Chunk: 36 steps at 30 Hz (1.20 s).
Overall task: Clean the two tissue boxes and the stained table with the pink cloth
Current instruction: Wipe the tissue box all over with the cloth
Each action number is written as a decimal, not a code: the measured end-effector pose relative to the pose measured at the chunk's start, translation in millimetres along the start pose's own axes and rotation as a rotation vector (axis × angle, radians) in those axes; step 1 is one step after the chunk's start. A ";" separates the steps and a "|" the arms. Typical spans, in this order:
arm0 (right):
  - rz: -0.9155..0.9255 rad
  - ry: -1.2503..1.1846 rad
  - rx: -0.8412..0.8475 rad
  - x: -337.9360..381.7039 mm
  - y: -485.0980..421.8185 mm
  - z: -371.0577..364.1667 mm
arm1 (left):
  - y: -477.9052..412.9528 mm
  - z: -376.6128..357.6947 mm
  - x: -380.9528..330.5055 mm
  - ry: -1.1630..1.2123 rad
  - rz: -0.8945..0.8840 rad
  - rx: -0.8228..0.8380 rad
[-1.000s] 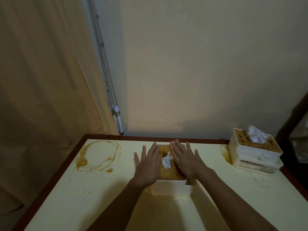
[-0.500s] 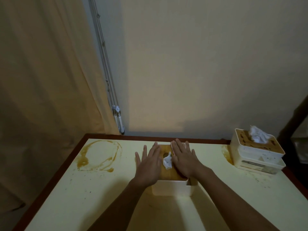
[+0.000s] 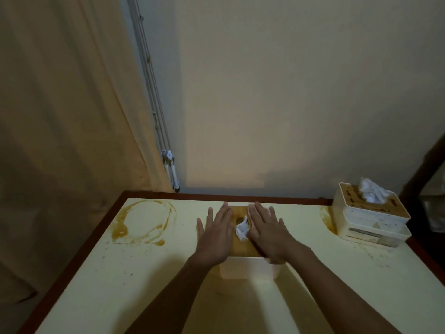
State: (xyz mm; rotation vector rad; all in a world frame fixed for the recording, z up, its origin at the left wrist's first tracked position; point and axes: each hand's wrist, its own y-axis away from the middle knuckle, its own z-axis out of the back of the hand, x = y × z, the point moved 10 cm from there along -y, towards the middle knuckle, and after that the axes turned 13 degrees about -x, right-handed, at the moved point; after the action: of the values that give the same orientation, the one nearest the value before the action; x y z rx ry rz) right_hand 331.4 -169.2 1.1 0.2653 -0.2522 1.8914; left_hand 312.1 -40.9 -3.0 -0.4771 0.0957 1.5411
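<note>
Wood-topped tissue box [image 3: 248, 268] half hidden under both | left grip [image 3: 214, 237] flat, empty | right grip [image 3: 267, 233] flat, empty

the left hand [image 3: 214, 237] and right hand [image 3: 267, 233] lie flat over the lid of the near tissue box [image 3: 248, 268] and hide most of it. only a brown strip shows between them, where the tissue [image 3: 242, 229] covers part of the slot. the box's far and side walls are hidden. both forearms run out at the picture's bottom edge, which also cuts off the near edge and near corners of the table [image 3: 168, 273]. at the far right corner the second tissue box [image 3: 370, 227] hides part of a brown stain [image 3: 326, 219]. the label [image 3: 364, 233] on its front is too small to read. a dark shape [image 3: 423, 169] beyond it is cut by the right edge and cannot be made out.
</note>
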 end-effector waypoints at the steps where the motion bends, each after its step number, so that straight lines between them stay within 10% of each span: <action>1: -0.004 -0.007 0.001 -2.2 -14.0 0.8 | 0.4 -0.1 -0.1 -0.012 -0.002 0.008; 13: 0.051 -0.011 -0.243 -14.1 -31.1 31.3 | 4.0 -3.5 -0.7 0.170 -0.145 0.382; 36: -0.296 -0.194 -0.147 -56.2 33.9 47.9 | 5.6 17.1 42.4 0.329 0.296 -0.098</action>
State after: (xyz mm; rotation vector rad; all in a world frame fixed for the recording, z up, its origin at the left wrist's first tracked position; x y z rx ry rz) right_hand 320.4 -245.1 28.0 0.3656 -0.4561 1.5481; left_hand 304.6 4.5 -3.8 -0.8214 0.3599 1.7489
